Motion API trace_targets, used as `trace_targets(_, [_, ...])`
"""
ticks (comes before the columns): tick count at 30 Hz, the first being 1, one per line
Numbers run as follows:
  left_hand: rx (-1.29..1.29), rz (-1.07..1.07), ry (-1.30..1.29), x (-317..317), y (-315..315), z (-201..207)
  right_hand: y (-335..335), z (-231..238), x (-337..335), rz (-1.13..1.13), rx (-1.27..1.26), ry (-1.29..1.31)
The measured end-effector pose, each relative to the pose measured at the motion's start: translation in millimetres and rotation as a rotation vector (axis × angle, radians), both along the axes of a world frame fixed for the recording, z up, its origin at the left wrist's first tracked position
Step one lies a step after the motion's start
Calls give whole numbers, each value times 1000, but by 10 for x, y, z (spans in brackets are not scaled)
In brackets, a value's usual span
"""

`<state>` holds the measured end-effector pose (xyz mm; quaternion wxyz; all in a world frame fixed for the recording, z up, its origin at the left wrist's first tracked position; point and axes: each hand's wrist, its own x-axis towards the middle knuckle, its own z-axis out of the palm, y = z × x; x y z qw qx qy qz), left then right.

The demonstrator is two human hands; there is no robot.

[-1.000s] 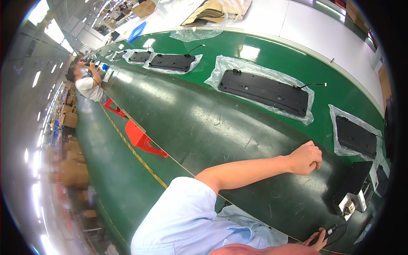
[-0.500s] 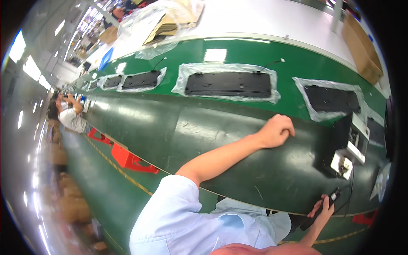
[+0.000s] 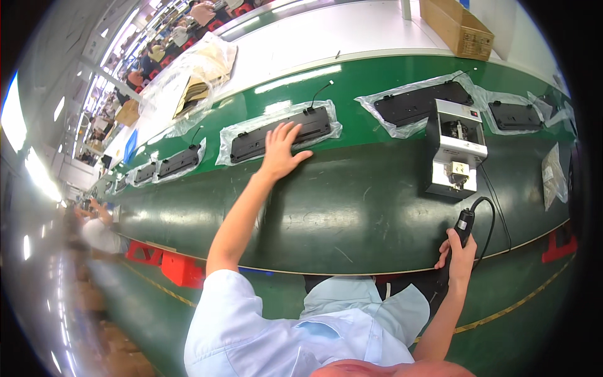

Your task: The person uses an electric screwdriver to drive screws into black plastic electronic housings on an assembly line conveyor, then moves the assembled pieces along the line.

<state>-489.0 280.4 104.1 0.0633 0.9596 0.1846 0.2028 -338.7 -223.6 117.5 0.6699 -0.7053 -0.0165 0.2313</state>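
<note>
My left hand [image 3: 282,152] reaches out with fingers spread over the front edge of a long black plastic panel [image 3: 251,142]. Whether the fingertips touch it or hover just above I cannot tell. Clear plastic wrap [image 3: 225,148] lies under that panel, and a short cable sticks up from its far edge. In my right hand [image 3: 460,252] is a black corded electric screwdriver [image 3: 465,223], gripped at the front edge of the table with its thin tip pointing down. Beyond this hand stands a black and silver screw feeder [image 3: 450,168].
More black panels on wrap lie along the green strip, one [image 3: 422,103] behind the screw feeder and another [image 3: 181,162] farther left. A clear bag [image 3: 553,176] lies at the right end. Across the white table stands a cardboard box [image 3: 457,28]. A co-worker [image 3: 103,234] sits far left.
My left hand has opened from a loose curl and moved forward onto the panel. The view has shifted. My right hand still holds the screwdriver.
</note>
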Motion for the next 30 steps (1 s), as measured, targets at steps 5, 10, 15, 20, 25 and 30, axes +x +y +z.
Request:
trace_targets(5, [-23,114,348,-284,737,-16,28,70,-45,18,-1,-1])
trace_targets(10, [14,111,336,-38,966,22,-2,94,-85,5,23,-9])
trace_targets(15, [57,145,305,45,1106,164,-1,85,-102,9,76,-29])
trace_targets(20, [-42,144,277,242,856,323,-76,112,-96,29,133,-23])
trace_targets(25, [-265,-93,190,38,302,614,-377,39,-116,62,324,67])
trace_targets(30, [-339,-457,331,-327,-1094,1118,-1025,183,-256,-127,547,8])
